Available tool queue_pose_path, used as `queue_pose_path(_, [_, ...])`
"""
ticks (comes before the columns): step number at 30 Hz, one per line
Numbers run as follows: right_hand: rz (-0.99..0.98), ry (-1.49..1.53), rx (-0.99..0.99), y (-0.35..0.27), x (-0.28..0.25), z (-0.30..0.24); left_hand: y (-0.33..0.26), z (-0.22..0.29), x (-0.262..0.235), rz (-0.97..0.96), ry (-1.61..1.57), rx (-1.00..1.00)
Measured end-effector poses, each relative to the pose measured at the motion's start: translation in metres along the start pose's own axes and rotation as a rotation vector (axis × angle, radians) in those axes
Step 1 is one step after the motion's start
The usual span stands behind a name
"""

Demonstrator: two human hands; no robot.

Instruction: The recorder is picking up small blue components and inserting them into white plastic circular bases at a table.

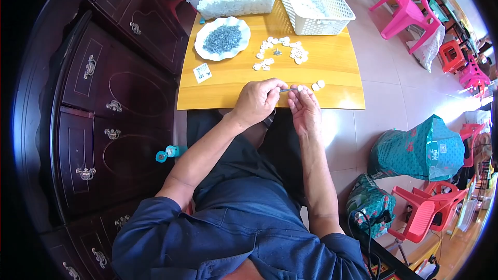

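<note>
Together at the near edge of the tabletop [332, 67], the left hand [257, 102] and right hand [306, 111] pinch a thin grey rod [288, 89]; white pieces [298, 56] lie farther off, right of a white dish [201, 46].

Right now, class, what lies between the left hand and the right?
A thin dark rod bridges the left hand and the right hand, in the head view.

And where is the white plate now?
In the head view, the plate lies on the left of the table, just in front of the clear bin.
</note>
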State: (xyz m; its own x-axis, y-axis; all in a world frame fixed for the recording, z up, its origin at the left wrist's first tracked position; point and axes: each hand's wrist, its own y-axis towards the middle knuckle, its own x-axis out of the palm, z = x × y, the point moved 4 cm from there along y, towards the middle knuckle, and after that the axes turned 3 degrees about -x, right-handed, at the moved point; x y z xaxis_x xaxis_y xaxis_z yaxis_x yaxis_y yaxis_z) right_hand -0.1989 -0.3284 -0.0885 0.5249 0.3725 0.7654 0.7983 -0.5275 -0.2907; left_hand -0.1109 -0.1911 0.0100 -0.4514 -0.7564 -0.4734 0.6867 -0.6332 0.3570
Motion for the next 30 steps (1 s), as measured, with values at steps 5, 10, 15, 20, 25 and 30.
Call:
queue_pose_path(5, [-0.034,-0.029,-0.025,0.002,-0.002,0.001,0.003,0.001,0.005,-0.065,0.021,-0.029])
queue_pose_path(10, [-0.024,-0.054,-0.037,0.0,0.0,0.002,0.01,-0.004,0.004,-0.056,0.068,0.006])
queue_pose_path(15, [-0.028,-0.09,-0.055,0.001,-0.001,0.004,0.021,-0.013,0.004,-0.185,0.152,-0.033])
queue_pose_path(20, [-0.031,-0.083,-0.054,0.003,-0.003,0.003,0.022,-0.007,0.003,-0.198,0.083,-0.092])
queue_pose_path(25, [-0.027,-0.04,-0.042,0.003,-0.003,0.003,0.008,-0.004,0.012,-0.082,0.06,-0.052])
queue_pose_path(30, [-0.014,-0.031,-0.021,0.0,0.0,0.004,0.002,-0.005,0.016,0.065,0.046,-0.003])
